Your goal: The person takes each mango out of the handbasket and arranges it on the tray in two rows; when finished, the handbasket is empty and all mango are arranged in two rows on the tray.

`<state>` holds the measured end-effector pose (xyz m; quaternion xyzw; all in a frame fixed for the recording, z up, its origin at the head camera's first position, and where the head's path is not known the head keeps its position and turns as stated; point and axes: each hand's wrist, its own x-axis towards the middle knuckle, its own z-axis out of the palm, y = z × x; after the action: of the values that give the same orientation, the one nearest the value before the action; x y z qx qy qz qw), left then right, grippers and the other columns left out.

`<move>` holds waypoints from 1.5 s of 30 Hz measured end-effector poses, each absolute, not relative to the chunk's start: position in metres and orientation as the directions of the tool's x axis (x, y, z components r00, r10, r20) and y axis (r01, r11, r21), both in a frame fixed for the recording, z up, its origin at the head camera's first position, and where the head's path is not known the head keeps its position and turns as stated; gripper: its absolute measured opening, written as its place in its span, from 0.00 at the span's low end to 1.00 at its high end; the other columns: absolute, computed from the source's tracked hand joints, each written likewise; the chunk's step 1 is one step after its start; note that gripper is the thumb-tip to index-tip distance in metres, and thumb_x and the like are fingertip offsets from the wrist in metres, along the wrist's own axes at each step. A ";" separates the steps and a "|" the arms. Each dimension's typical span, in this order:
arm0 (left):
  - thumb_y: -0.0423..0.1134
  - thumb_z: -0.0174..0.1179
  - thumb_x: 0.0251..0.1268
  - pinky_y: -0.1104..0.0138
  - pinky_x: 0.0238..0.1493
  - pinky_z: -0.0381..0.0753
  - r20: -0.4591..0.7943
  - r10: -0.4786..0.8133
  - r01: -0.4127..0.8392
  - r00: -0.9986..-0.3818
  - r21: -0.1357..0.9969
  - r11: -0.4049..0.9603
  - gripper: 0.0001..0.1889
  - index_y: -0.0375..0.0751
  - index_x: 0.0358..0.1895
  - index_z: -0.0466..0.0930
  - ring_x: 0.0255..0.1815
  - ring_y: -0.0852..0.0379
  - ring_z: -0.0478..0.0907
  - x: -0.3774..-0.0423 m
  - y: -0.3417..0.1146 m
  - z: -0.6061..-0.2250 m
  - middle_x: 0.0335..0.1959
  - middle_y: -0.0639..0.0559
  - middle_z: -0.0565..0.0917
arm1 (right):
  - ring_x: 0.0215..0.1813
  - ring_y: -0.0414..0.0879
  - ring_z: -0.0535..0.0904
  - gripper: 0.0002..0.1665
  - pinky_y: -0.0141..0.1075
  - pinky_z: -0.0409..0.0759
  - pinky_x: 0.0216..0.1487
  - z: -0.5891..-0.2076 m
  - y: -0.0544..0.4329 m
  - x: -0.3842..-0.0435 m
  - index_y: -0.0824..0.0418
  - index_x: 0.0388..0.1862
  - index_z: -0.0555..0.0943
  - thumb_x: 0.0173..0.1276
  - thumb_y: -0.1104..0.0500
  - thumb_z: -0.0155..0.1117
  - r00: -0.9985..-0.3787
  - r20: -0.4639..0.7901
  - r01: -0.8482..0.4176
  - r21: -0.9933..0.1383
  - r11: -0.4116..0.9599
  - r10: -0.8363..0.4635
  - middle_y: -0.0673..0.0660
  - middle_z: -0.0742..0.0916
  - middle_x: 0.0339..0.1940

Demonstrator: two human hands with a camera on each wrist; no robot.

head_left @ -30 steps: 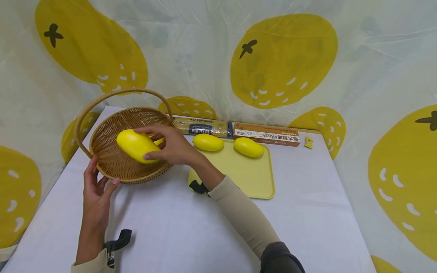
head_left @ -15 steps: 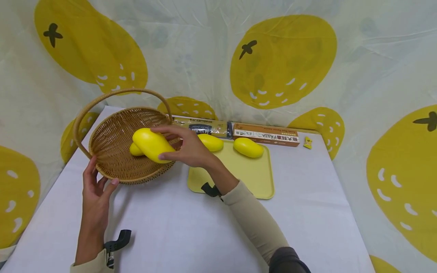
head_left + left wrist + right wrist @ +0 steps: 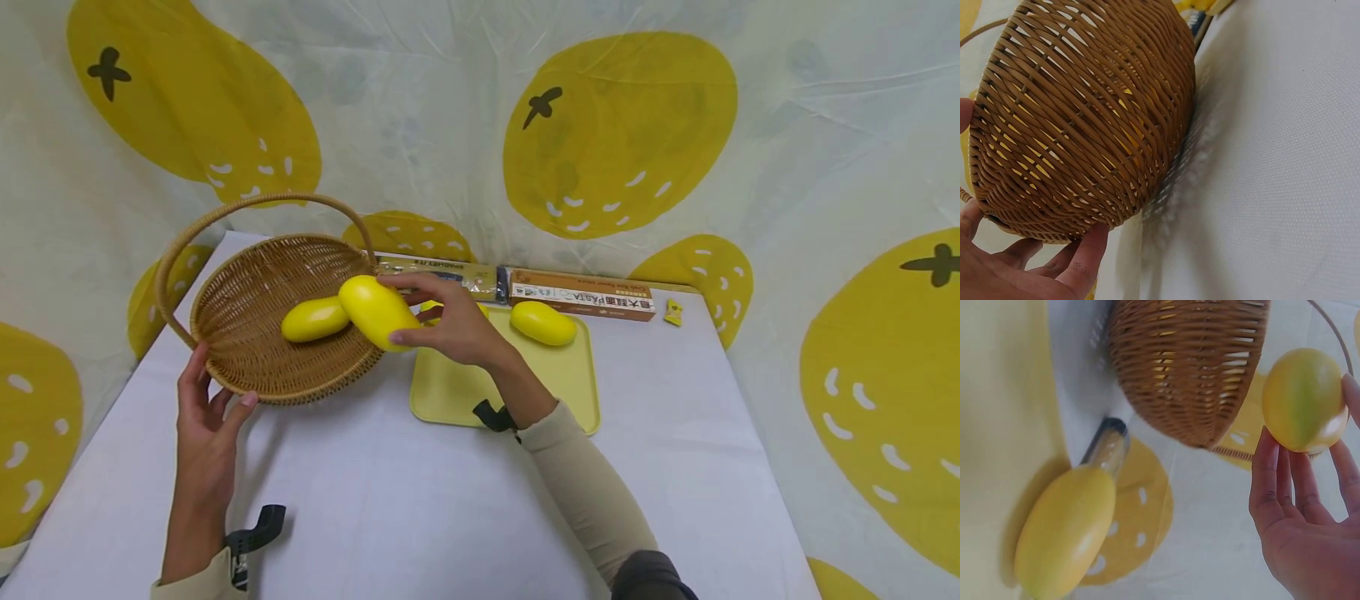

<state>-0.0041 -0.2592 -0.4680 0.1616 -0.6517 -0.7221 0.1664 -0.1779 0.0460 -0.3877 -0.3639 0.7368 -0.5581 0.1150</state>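
Observation:
My right hand grips a yellow mango by its right end, holding it raised over the right rim of the wicker basket. The right wrist view shows the fingers and thumb around this mango, with the basket beside it. A second mango lies inside the basket. At the basket's near left, my left hand holds the rim, thumb and fingers spread along it. From the left wrist, fingers touch the woven outside. Behind my right hand, a mango on the tray is mostly hidden.
A pale yellow tray lies right of the basket, bearing another mango. Behind it are a spaghetti packet and a pasta box. A small yellow wrapped piece lies at far right. Fabric hangs behind the table.
My right hand has moved right with its mango, from over the basket's middle to its right rim. The mango inside the basket has come into view. My left hand stays at the rim.

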 end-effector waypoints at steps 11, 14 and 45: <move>0.24 0.61 0.75 0.83 0.62 0.77 0.002 -0.455 0.054 -0.891 0.993 -0.102 0.47 0.64 0.86 0.51 0.82 0.47 0.58 -0.001 -0.258 -0.469 0.89 0.56 0.49 | 0.63 0.52 0.85 0.40 0.50 0.87 0.61 -0.404 0.077 -0.186 0.48 0.74 0.80 0.62 0.61 0.83 -0.752 0.201 -0.358 -0.924 0.133 -0.628 0.47 0.82 0.74; 0.24 0.61 0.75 0.84 0.60 0.78 0.006 -0.455 0.060 -0.890 0.993 -0.105 0.46 0.63 0.86 0.51 0.81 0.47 0.58 -0.001 -0.258 -0.470 0.89 0.56 0.49 | 0.64 0.53 0.84 0.40 0.49 0.87 0.62 -0.410 0.084 -0.187 0.49 0.73 0.80 0.62 0.62 0.83 -0.767 0.183 -0.345 -0.926 0.155 -0.615 0.48 0.82 0.74; 0.27 0.62 0.75 0.84 0.60 0.77 -0.008 -0.443 0.041 -0.897 0.994 -0.101 0.46 0.65 0.86 0.51 0.82 0.47 0.58 -0.005 -0.259 -0.468 0.89 0.58 0.48 | 0.62 0.53 0.83 0.38 0.48 0.87 0.63 -0.458 0.121 -0.191 0.46 0.73 0.81 0.64 0.57 0.82 -0.763 -0.119 -0.273 -0.831 0.484 -0.635 0.48 0.83 0.72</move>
<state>-0.0048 -0.2594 -0.4678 0.1548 -0.6495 -0.7256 0.1665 -0.1909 0.1205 -0.4581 -0.2721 0.8351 -0.4291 0.2109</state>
